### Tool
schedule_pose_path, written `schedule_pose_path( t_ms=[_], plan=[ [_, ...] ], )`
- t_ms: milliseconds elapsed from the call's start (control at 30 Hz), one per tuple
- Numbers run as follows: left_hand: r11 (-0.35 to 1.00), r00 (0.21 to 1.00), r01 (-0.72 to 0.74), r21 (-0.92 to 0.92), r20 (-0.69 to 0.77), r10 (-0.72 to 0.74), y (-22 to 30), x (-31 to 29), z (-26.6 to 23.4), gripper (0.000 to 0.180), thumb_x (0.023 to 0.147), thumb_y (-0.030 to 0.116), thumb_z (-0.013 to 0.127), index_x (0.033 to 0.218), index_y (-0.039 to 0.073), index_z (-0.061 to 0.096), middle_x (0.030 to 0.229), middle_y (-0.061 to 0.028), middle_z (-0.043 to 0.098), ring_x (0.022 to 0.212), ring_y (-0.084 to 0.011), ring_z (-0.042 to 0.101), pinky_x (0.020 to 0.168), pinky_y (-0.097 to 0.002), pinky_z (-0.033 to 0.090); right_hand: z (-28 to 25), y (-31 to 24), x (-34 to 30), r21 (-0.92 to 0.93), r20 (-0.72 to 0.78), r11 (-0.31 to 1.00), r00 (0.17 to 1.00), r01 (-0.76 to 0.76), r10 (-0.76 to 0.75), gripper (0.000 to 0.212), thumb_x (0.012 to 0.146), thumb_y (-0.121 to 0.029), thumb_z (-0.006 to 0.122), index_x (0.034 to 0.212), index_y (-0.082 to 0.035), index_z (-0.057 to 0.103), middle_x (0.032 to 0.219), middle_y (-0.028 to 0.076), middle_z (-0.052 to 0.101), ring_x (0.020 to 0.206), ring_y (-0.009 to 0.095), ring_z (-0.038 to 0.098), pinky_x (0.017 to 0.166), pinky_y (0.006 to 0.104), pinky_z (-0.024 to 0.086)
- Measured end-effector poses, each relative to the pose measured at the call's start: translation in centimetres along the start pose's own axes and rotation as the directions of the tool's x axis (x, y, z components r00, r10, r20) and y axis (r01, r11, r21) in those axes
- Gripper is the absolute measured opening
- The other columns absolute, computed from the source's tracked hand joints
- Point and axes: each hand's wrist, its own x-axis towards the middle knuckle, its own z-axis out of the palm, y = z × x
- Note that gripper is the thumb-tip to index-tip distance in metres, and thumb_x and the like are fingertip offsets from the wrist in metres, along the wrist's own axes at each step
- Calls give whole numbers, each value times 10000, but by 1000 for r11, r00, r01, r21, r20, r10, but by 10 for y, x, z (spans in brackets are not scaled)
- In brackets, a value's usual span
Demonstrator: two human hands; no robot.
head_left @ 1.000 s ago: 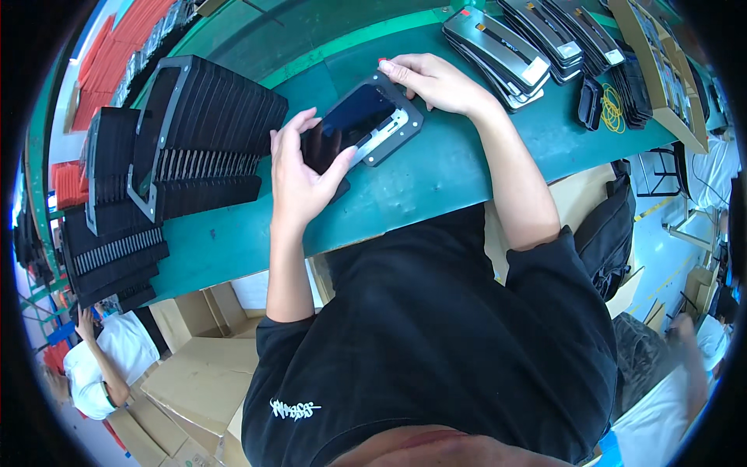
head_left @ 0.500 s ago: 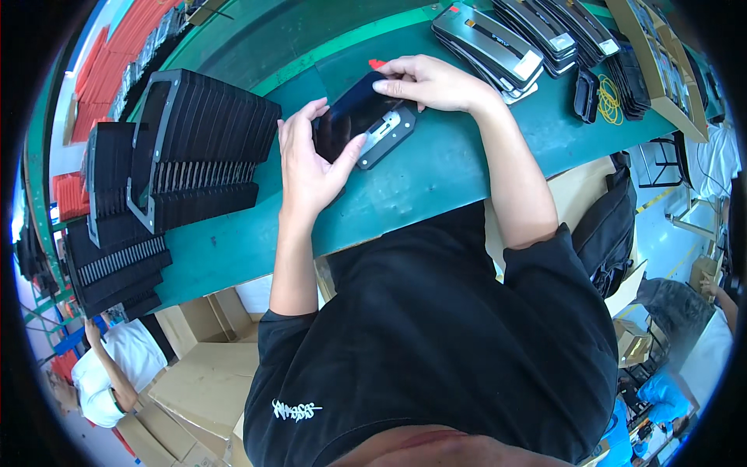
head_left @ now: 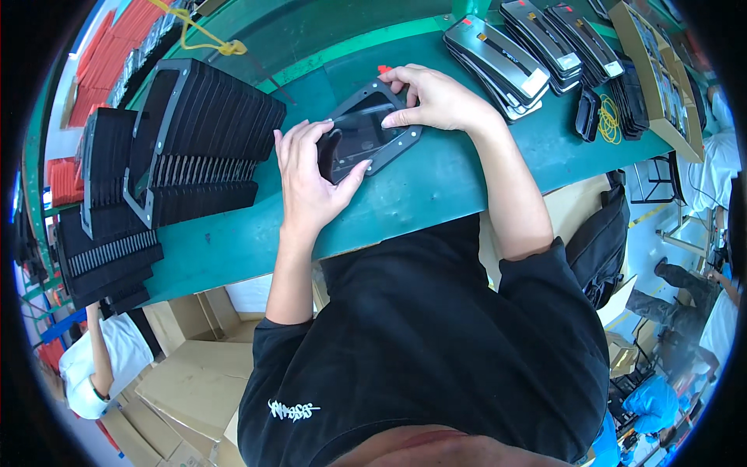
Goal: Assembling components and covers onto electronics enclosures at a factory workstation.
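A glossy dark screen panel (head_left: pixel 356 138) lies over a dark frame (head_left: pixel 408 138) with a wide opening and small light dots along its rim. My left hand (head_left: pixel 305 175) grips the panel's left end, thumb along the near edge and fingers along the far one. At the other end, my right hand (head_left: pixel 436 100) has its thumb on the panel and its fingers curled over the far edge of the frame. Whether the panel sits flush in the frame I cannot tell. A small red piece (head_left: pixel 384 69) shows just beyond my right fingers.
Rows of upright black frames (head_left: pixel 214 124) stand on the green bench (head_left: pixel 389 210) at left. Stacked screen panels (head_left: pixel 498 66), a black tray (head_left: pixel 587 105), yellow bands (head_left: pixel 609 121) and a cardboard box (head_left: pixel 661 86) are at right. Below the bench stand cartons (head_left: pixel 194 381); other people work on both sides.
The panel has come down from a tilt to lie flatter over the frame, now covering the pale metallic strip seen before. My right hand has shifted slightly right and nearer.
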Motion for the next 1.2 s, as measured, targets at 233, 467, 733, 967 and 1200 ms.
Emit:
schedule_pose_path(
  t_ms=[233,467,733,967,1200],
  plan=[
    [1000,1000,8,-22,-15,-8,-1,-2,1,732,672,271,935,1270,67,567,1235,-146,625,1244,-376,546,1190,-632,260,2,-1,-1,-38,-6,999,1000,6,-7,799,765,-398,904,1387,-1,599,1130,114,607,791,178,627,743,312,542],
    [999,1000,15,-39,-14,-15,-2,-3,0,717,668,258,933,1255,67,568,1221,-150,620,1221,-379,556,1188,-636,263,3,-4,0,-59,-10,998,1000,-1,1,801,760,-390,906,1391,-8,593,1116,105,598,800,180,618,743,314,540],
    [997,999,42,-63,19,-40,7,2,-14,765,706,239,909,1357,50,555,1337,-180,608,1312,-405,531,1179,-594,310,2,-11,-2,-41,7,999,999,-31,32,773,769,-367,901,1401,-44,594,1095,90,589,819,168,606,747,308,533],
    [967,951,252,43,177,-256,-4,-21,-61,674,793,192,857,1404,48,615,1459,-230,547,1324,-421,524,1115,-461,427,9,-29,-25,-415,-47,896,980,158,-194,571,873,-276,802,1399,-135,627,1272,136,611,1018,323,652,885,410,546],
    [955,919,273,113,263,-294,-12,-31,-59,720,736,241,894,1407,139,654,1497,-227,515,1333,-415,504,1119,-479,424,7,-34,-24,-391,-26,907,983,155,-179,518,902,-253,763,1390,-130,637,1300,163,617,1088,376,640,940,439,532]
  ],
)
